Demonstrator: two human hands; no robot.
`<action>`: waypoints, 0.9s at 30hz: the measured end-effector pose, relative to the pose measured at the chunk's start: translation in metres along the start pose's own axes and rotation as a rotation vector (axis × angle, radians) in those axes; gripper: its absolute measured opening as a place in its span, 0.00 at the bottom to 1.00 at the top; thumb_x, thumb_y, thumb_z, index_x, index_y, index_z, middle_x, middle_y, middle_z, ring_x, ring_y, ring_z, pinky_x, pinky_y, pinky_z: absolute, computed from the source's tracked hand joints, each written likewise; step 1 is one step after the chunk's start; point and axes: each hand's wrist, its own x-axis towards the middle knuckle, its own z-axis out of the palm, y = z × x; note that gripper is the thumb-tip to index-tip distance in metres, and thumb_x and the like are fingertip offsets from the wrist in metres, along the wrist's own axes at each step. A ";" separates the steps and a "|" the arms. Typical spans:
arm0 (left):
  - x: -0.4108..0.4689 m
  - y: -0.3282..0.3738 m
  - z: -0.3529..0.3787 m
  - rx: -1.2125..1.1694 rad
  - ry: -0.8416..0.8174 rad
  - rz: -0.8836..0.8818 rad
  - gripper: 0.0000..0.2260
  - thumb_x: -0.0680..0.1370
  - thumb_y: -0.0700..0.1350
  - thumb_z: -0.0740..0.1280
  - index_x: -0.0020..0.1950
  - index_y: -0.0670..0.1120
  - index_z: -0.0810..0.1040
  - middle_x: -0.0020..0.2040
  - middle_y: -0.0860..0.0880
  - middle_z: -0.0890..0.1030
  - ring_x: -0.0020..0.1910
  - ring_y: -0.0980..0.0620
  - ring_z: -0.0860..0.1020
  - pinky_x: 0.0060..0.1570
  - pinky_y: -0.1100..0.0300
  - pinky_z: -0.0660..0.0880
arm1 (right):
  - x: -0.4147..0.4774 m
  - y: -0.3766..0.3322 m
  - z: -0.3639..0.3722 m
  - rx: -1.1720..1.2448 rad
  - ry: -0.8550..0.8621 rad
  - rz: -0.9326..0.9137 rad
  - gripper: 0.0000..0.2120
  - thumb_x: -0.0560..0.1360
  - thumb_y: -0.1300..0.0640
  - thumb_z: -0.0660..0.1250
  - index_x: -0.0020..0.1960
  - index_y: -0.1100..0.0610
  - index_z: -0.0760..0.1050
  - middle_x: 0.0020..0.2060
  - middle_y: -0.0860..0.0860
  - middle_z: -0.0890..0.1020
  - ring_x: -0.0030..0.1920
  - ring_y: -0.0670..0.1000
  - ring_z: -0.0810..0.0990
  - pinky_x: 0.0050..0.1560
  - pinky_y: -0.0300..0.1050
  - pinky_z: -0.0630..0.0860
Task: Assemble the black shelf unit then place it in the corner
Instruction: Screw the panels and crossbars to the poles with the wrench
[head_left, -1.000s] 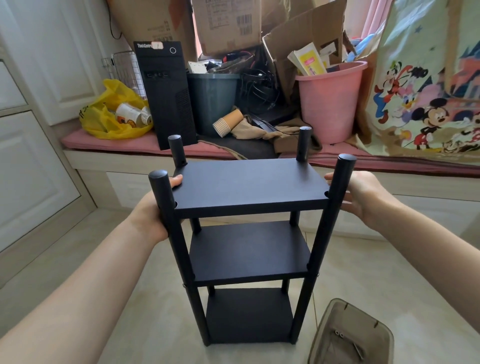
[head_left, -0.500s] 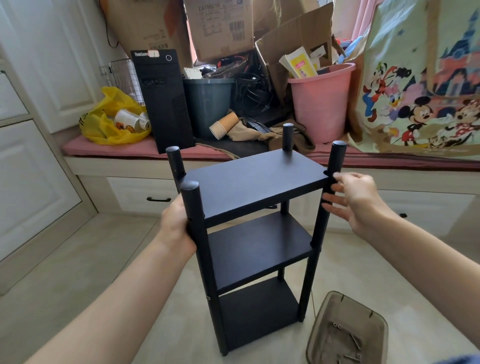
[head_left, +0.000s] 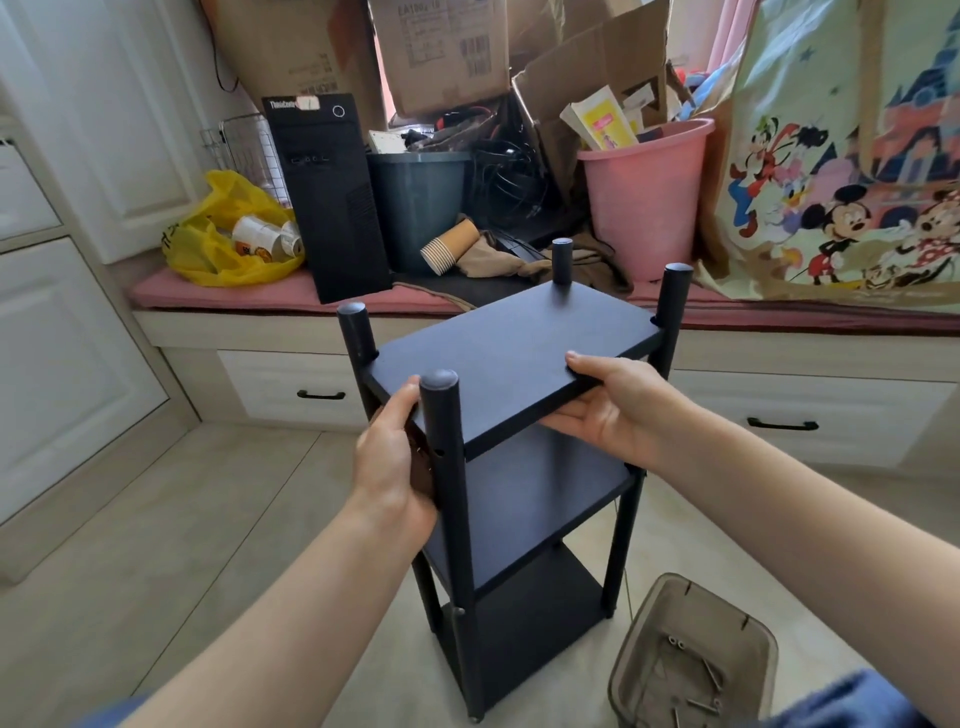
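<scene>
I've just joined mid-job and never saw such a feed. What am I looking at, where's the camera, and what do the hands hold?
No robot: a person's two bare hands, filmed by one wide-angle camera worn on the head, looking forward and down. The left hand grips the black shelf unit at its nearest corner; the right hand pinches the top board's edge, thumb above, fingers below. The unit seems to stand on the floor, three boards on four posts. Beside it, a plastic tray holds loose screws.

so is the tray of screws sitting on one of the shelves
No, the tray sits on the floor beside the shelf unit, at its lower right.
</scene>
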 end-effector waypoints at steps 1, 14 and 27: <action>0.001 0.002 -0.002 0.017 -0.018 0.009 0.11 0.81 0.52 0.67 0.52 0.45 0.81 0.35 0.51 0.83 0.32 0.53 0.83 0.29 0.63 0.77 | 0.001 -0.001 -0.001 0.019 -0.009 -0.005 0.15 0.81 0.61 0.62 0.67 0.63 0.69 0.47 0.61 0.86 0.44 0.63 0.86 0.41 0.61 0.83; 0.067 0.071 -0.045 0.420 -0.073 0.355 0.26 0.74 0.67 0.68 0.64 0.51 0.78 0.61 0.53 0.82 0.65 0.52 0.77 0.67 0.51 0.70 | -0.004 -0.005 -0.013 0.079 -0.048 -0.028 0.13 0.81 0.60 0.62 0.65 0.62 0.71 0.47 0.61 0.86 0.45 0.61 0.87 0.35 0.57 0.83; 0.091 0.048 -0.031 0.587 -0.156 0.374 0.08 0.82 0.51 0.67 0.60 0.55 0.82 0.56 0.62 0.85 0.61 0.62 0.79 0.68 0.57 0.69 | 0.015 -0.010 -0.007 -0.023 -0.030 -0.018 0.10 0.81 0.60 0.61 0.61 0.62 0.73 0.44 0.59 0.86 0.41 0.59 0.87 0.32 0.54 0.82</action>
